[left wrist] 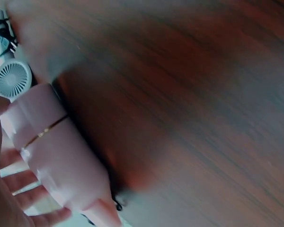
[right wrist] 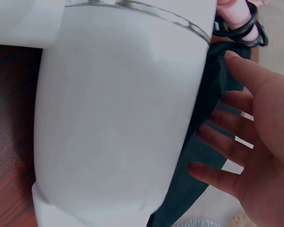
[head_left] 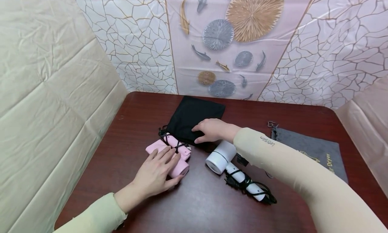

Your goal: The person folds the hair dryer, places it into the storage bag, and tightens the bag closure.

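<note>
My left hand (head_left: pixel 156 174) rests on a pink hair dryer (head_left: pixel 181 169), its fingers extended over the barrel and the thumb near the round end. A black cord is wound about the dryer's pink handle (head_left: pixel 171 140). Over a black drawstring pouch (head_left: pixel 197 113) reaches my right hand (head_left: pixel 212 129), with fingers spread and nothing held. Just below that hand lies a white hair dryer (head_left: pixel 220 157), its handle wrapped in black cord. From the right wrist, the white barrel (right wrist: pixel 118 113) fills much of the view, with the spread fingers beside it.
A grey drawstring bag (head_left: pixel 315 142) with gold "Dryer" lettering lies at the right, partly hidden by my right sleeve (head_left: pixel 282 162). Everything sits on a dark red-brown wooden table (head_left: pixel 121 152). Patterned cloth (head_left: pixel 145 40) hangs behind it, and pale cloth (head_left: pixel 45 91) on the left.
</note>
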Tool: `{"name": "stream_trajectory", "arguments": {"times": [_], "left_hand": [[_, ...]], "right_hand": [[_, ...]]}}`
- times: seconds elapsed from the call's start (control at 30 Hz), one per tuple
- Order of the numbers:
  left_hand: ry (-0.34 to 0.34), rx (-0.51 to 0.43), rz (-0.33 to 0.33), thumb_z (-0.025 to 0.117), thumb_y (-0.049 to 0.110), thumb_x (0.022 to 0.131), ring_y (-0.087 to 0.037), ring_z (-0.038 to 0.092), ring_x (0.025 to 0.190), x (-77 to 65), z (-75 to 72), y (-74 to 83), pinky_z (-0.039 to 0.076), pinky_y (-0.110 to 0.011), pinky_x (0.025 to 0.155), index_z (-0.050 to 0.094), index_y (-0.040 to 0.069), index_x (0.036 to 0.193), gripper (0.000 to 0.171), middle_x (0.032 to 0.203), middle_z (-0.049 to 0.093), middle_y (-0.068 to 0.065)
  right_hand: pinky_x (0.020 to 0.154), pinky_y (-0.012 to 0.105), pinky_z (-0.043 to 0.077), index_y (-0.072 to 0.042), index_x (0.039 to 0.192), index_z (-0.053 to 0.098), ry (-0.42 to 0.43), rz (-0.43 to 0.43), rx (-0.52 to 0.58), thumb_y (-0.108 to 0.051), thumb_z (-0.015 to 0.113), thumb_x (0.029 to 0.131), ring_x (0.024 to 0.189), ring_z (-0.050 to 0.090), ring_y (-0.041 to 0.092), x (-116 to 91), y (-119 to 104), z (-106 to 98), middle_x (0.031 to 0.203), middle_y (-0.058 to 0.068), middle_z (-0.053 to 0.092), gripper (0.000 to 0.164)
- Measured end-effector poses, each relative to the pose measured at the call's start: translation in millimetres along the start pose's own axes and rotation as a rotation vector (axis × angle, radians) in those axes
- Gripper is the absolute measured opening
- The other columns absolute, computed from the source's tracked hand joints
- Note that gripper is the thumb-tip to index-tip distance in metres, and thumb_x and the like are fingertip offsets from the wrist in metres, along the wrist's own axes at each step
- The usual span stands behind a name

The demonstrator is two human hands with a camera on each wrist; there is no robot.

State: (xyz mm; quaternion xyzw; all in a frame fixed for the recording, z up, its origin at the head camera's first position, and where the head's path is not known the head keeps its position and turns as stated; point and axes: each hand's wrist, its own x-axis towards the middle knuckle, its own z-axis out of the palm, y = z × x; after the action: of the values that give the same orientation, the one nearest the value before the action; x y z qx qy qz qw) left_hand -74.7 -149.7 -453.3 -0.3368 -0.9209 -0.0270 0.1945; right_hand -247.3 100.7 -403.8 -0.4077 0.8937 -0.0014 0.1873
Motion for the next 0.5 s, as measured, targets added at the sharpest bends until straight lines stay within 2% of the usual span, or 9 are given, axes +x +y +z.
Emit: {"name": "stream_trajectory", "arguments": {"times": [0.23,0.37,0.5], "left_hand": [[-0.023,-0.065,0.084,0.076,0.055,0.091,-0.035,0.06,0.138,-3.6,0.4,-17.8,0.051,-0.058,0.109,0.068,0.012,0.143,0.067,0.142,0.067,-0.014],[-0.045,-0.091,0.134,0.076,0.055,0.092,-0.033,0.058,0.14,-5.7,0.0,-28.3,0.049,-0.058,0.113,0.067,0.013,0.145,0.068,0.146,0.065,-0.013],[-0.071,-0.119,0.192,0.077,0.052,0.092,-0.031,0.057,0.142,-7.3,-1.9,-40.3,0.047,-0.058,0.115,0.066,0.012,0.146,0.068,0.15,0.063,-0.013]], "right_hand": [[0.112,0.049,0.051,-0.014,0.148,0.065,-0.029,0.024,-0.102,-0.044,0.071,0.102,0.136,0.061,0.03,5,-3,5,0.147,0.012,0.065,0.055],[0.111,0.047,0.052,-0.012,0.146,0.067,-0.024,0.017,-0.1,-0.035,0.069,0.104,0.133,0.064,0.029,3,2,6,0.143,0.012,0.068,0.047],[0.111,0.047,0.052,-0.01,0.142,0.07,0.014,-0.027,-0.073,-0.027,0.066,0.106,0.13,0.066,0.029,0,9,6,0.138,0.012,0.071,0.04]]}}
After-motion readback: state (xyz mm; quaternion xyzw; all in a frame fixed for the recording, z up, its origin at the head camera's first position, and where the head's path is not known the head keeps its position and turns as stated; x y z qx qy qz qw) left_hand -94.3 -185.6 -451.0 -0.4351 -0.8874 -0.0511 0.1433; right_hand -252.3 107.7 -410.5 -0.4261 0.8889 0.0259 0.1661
